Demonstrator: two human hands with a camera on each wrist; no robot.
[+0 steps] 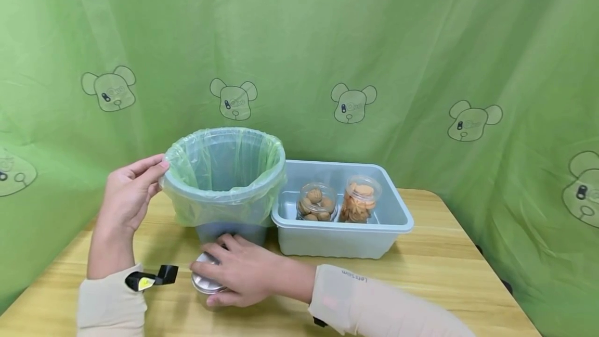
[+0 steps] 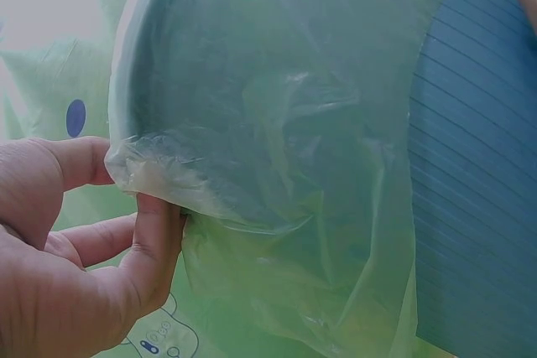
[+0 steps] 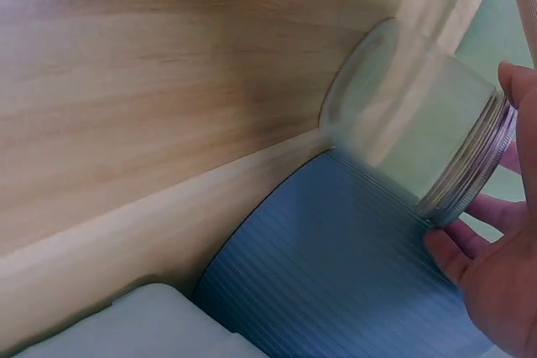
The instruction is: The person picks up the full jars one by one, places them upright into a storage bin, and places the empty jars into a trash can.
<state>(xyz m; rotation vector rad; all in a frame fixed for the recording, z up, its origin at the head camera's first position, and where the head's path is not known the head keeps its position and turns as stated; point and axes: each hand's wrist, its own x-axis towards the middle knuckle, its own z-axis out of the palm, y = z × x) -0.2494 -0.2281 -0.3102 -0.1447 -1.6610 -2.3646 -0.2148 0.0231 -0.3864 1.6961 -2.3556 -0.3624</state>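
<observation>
A blue trash bin with ribbed sides stands upright on the table, its rim covered by a thin green bag. My left hand pinches the bin's rim and the bag folded over it at the left side, thumb and fingers on either side of the edge in the left wrist view. In front of the bin, my right hand grips a clear jar by its silver lid. The right wrist view shows the thumb and fingers around the lid, and the jar's base on the tabletop close to the bin.
Right of the bin sits a light-blue plastic basin. Inside it are a jar of walnuts and a taller jar of orange-brown snack pieces. A green curtain hangs behind the wooden table.
</observation>
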